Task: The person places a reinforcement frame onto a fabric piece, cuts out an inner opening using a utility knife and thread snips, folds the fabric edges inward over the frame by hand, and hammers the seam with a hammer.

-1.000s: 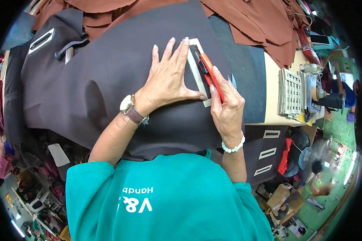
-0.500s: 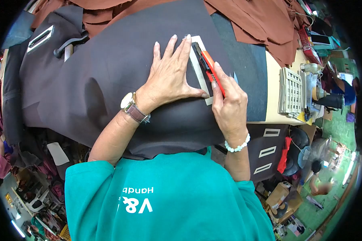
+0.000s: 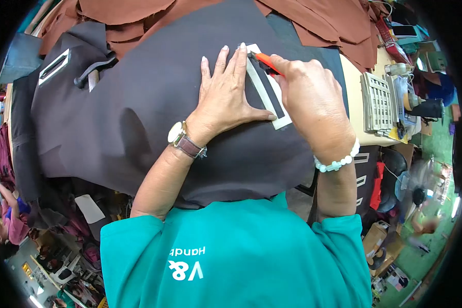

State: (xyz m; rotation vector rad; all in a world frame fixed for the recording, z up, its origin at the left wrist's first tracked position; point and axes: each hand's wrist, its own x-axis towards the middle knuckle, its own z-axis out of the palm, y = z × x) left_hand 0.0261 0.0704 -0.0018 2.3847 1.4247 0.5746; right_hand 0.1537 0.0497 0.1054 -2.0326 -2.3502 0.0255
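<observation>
A narrow white rectangular frame [image 3: 282, 122] lies on a large dark sheet of material [image 3: 164, 97], which shows through the slot in its middle. My left hand [image 3: 222, 100] is spread flat beside the frame, its fingertips near the upper end and its thumb on the lower end. In my right hand [image 3: 313, 100] is an orange-handled utility knife [image 3: 266, 61]. The knife's front end is at the top of the frame's slot; its blade tip is too small to make out.
At left, another white frame [image 3: 54, 68] lies on the dark material near a hammer [image 3: 101, 68]. Brown sheets [image 3: 323, 23] are heaped at the back. Stacked pale lattice pieces [image 3: 377, 102] stand at the table's right side. A person in pink [image 3: 18, 226] is at far left.
My right hand has moved up and turned, bringing the knife from the slot's side to its upper end. My left hand stays spread by the frame. The whole view has shifted slightly.
</observation>
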